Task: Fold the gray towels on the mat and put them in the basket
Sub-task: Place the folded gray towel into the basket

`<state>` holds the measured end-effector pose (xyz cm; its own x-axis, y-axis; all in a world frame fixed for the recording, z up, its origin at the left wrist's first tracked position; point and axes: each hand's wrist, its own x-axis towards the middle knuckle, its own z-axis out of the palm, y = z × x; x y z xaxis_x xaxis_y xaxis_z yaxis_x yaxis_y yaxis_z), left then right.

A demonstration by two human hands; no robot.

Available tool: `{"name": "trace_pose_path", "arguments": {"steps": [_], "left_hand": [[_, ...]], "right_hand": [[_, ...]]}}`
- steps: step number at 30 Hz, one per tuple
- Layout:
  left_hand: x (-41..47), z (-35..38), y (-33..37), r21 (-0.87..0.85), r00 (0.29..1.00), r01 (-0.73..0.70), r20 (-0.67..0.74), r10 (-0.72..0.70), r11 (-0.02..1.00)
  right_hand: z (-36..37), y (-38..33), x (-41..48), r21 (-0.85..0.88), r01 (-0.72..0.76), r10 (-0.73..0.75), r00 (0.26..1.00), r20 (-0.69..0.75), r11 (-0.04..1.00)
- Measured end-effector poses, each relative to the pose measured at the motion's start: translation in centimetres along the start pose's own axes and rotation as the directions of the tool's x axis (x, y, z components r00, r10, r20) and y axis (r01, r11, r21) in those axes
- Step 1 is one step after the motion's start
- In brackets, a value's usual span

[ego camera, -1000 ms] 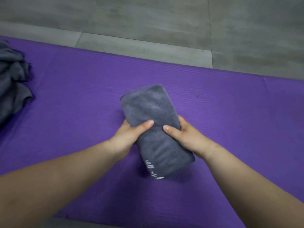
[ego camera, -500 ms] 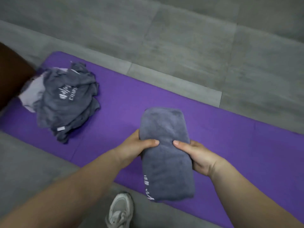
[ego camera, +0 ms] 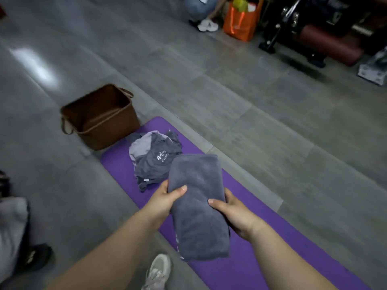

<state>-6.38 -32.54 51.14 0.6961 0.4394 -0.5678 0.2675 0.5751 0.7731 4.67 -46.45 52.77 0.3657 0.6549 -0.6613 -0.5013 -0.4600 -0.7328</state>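
Currently, the folded gray terry towel [ego camera: 198,206] is held clear of the purple foam mat [ego camera: 240,266], lengthwise away from the person, with its near end hanging lower. The left hand [ego camera: 165,200] is clamped on the towel's left edge, thumb across the top face and fingers hidden underneath. The right hand [ego camera: 233,212] is clamped on the right edge in the same manner, thumb on top. The two hands are apart, with the towel's width between them.

Beyond the held towel, a crumpled pile of unfolded gray towels [ego camera: 155,160] lies on the far end of the mat; white lettering shows on one, and a paler lilac cloth sits at the pile's left side.

The brown rectangular leather-look basket [ego camera: 100,116] with loop handles stands on the gray tiled floor [ego camera: 240,105], just beyond the mat's far corner and near the pile. Its mouth is open; the visible interior shows only brown walls and floor, though the near part is hidden by the rim.

A gray sneaker [ego camera: 158,273] stands on the floor beside the mat's near left edge. An orange bag [ego camera: 239,21] stands far off at the top.
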Motion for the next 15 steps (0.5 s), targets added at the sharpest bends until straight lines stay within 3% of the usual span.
{"name": "trace_pose_path", "arguments": {"steps": [6, 11, 15], "left_hand": [[-4.0, -8.0, 5.2, -0.056, 0.981, -0.11, -0.164, 0.1, 0.992], [-5.0, -18.7, 10.1, -0.02, 0.912, -0.097, -0.403, 0.081, 0.995], [-4.2, -28.8, 13.7, 0.016, 0.874, -0.015, -0.486, 0.021, 1.0]], "right_hand": [[9.9, -4.9, 1.6, -0.19, 0.172, -0.162, 0.984, 0.068, 0.967], [21.6, -7.9, 7.9, -0.247, 0.169, -0.134, 0.979, 0.154, 0.954], [31.6, -9.7, 13.3, -0.3, 0.146, -0.081, 0.972, 0.219, 0.943]]}}
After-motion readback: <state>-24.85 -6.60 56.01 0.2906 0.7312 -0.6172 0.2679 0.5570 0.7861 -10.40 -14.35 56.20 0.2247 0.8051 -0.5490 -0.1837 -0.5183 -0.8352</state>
